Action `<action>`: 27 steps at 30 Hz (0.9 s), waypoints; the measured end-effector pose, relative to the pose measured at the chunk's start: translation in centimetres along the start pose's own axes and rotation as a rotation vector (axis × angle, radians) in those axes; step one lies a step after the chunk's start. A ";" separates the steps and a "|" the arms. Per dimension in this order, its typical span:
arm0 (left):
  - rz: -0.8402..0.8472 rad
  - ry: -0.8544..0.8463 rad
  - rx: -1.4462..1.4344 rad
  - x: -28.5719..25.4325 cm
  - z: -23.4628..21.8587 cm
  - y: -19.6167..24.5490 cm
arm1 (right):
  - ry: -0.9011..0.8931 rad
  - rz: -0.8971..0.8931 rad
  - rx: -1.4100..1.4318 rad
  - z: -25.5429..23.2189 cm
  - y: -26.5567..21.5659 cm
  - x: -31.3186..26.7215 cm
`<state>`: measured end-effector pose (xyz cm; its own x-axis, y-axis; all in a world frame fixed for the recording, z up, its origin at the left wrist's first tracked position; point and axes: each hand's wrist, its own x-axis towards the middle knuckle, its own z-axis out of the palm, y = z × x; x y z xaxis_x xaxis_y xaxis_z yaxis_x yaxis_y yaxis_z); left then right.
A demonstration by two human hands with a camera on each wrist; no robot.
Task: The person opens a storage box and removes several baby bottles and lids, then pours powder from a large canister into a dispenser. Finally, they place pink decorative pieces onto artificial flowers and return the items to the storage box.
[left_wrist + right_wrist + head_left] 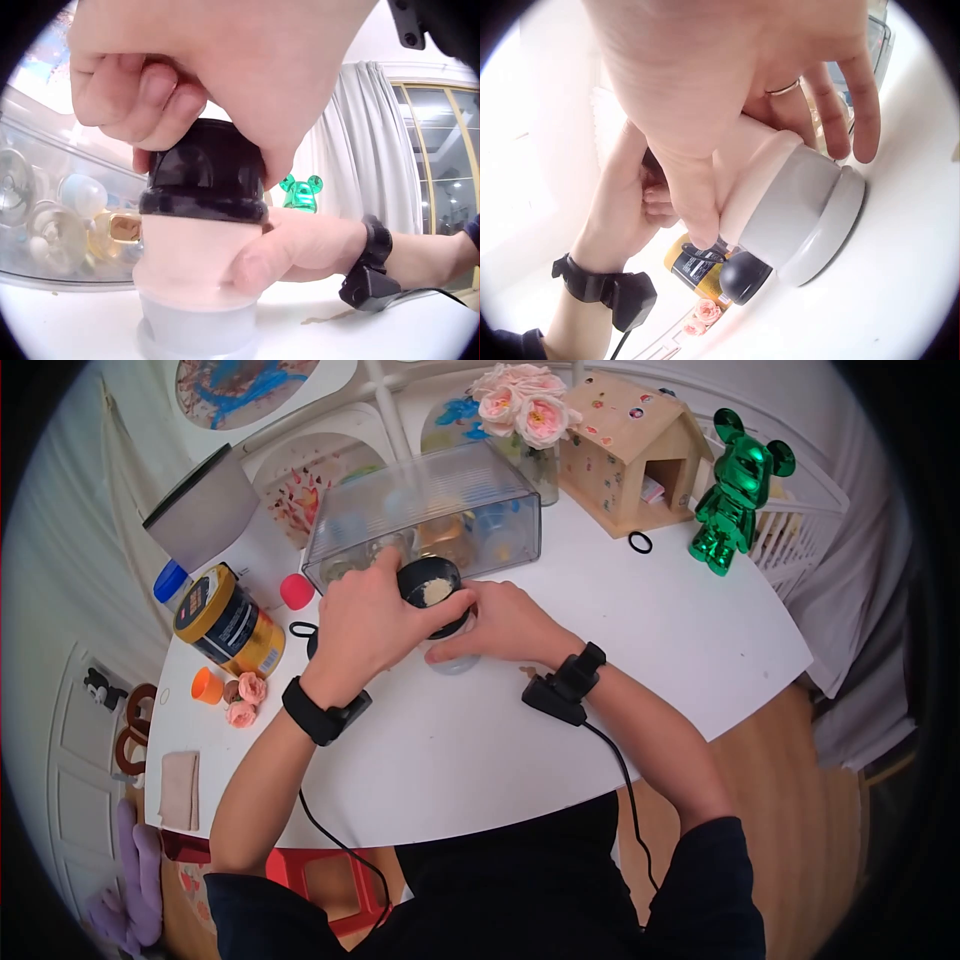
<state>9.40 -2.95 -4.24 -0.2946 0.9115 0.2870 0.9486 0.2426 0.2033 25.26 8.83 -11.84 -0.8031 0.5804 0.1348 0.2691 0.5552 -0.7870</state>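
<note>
A stacked round container stands upright on the white table (430, 760) between both hands. Its black top section (206, 169) is open upward, with pale cream powder (437, 592) visible inside in the head view. Below it come a pink middle section (184, 247) and a grey base (791, 202), the base resting on the tabletop. My left hand (365, 620) grips the black section from above, fingers and thumb around its sides. My right hand (512, 622) holds the pink section from the right, its thumb pressed along the wall and two fingers extended beyond it.
Behind the container is a translucent storage box (420, 510). To the left stand a gold-and-black tub (235, 625), an orange cup (207, 686) and pink flowers (242, 713). A wooden house (625, 450) and green bear figure (735, 490) occupy the back right.
</note>
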 end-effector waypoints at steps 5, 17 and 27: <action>0.001 -0.089 0.050 0.1 -2.2 0.5 | -0.005 0.006 0.006 -0.1 0.1 -0.2; 0.157 -0.108 -0.102 0.8 -1.9 0.7 | -0.063 -0.043 0.061 0.0 1.6 0.1; 0.298 -0.185 -0.420 1.5 -0.8 -1.3 | -0.069 -0.030 0.050 -0.2 1.3 -0.1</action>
<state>7.62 -2.17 -3.30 0.0412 0.9729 0.2276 0.8492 -0.1541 0.5052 25.80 9.65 -12.77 -0.8457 0.5204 0.1184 0.2190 0.5406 -0.8123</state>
